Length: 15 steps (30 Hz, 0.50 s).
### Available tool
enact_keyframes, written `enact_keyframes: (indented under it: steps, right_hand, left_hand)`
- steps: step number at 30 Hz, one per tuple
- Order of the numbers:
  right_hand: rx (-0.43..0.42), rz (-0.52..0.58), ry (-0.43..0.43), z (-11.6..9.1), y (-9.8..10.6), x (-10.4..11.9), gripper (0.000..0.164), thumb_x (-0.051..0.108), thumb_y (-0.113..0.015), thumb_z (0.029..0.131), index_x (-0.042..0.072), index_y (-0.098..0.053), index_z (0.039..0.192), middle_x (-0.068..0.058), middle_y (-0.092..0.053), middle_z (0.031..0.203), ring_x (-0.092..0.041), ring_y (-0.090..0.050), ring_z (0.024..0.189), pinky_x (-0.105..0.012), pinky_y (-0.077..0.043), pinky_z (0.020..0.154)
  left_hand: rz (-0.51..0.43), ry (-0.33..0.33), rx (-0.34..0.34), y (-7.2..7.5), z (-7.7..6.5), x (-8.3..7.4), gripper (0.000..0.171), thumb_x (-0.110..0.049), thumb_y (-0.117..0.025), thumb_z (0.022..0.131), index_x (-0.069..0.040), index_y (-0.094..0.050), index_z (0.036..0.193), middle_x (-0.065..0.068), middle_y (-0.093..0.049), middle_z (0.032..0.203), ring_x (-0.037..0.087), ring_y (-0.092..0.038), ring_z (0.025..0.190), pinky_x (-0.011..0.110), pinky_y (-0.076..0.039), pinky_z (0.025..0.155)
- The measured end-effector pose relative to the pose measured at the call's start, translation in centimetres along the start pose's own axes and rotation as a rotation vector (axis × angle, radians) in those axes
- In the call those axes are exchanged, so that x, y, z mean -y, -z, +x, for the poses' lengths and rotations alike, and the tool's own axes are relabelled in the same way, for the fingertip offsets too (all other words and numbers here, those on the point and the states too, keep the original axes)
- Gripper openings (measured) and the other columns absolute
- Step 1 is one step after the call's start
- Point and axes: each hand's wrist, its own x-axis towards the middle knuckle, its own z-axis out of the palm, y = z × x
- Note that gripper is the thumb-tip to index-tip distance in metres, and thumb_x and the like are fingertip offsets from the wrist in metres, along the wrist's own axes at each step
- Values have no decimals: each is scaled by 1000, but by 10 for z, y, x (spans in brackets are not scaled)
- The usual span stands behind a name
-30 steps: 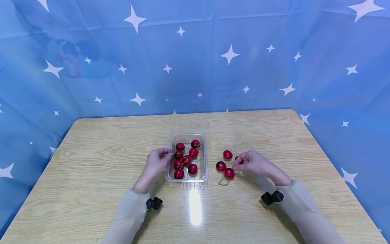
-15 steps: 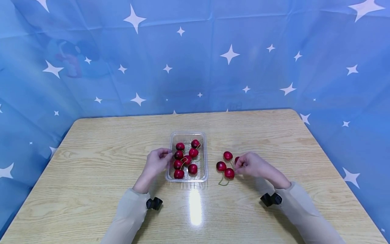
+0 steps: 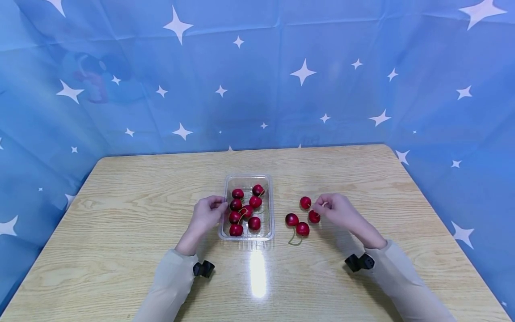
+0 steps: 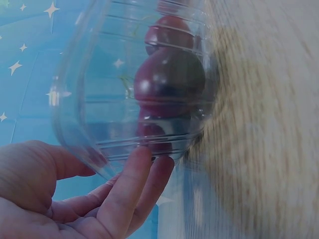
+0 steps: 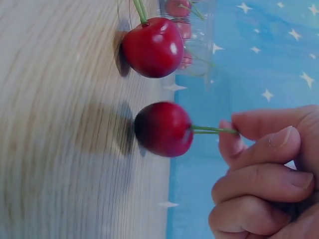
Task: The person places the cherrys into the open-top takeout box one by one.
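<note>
My left hand is at the left side of a clear plastic container and holds its rim, thumb and fingers about the edge. Inside the container lie several red cherries with green stems. To its right, my right hand pinches the green stems of a pair of cherries between thumb and forefinger. One of that pair is a dark red cherry, hanging close over the table; the other cherry sits just left of the fingertips. The right hand's other fingers are curled in.
Another pair of cherries with a looped stem lies on the wooden table, between the container and my right hand. A blue cloth with white stars hangs behind the table's far edge.
My right hand has lifted slightly and now pinches the stems; its two cherries have shifted, one to the right, the other coming out from behind the fingers. My left hand has stayed put.
</note>
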Motion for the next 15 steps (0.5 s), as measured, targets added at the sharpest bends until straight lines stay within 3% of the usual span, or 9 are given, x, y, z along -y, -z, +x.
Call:
enact_keyframes:
  steps: [7, 15]
  right_hand:
    - [-66, 56, -81, 1, 3, 2, 15, 9, -53, 92, 0, -63, 84, 5, -39, 49, -10, -36, 44, -23, -31, 42]
    - [-69, 314, -192, 2, 9, 11, 23, 9, -45, 97, -8, -55, 85, 1, -39, 52, -11, -36, 46, -23, -28, 42]
  left_hand:
    - [-2, 3, -3, 0, 0, 1, 24, -5, -56, 92, 9, -61, 110, 21, -63, 91, 14, -58, 65, 24, -53, 59]
    - [-4, 15, 0, 0, 0, 0, 24, -5, -56, 92, 8, -61, 111, 20, -62, 91, 13, -57, 64, 23, -52, 58]
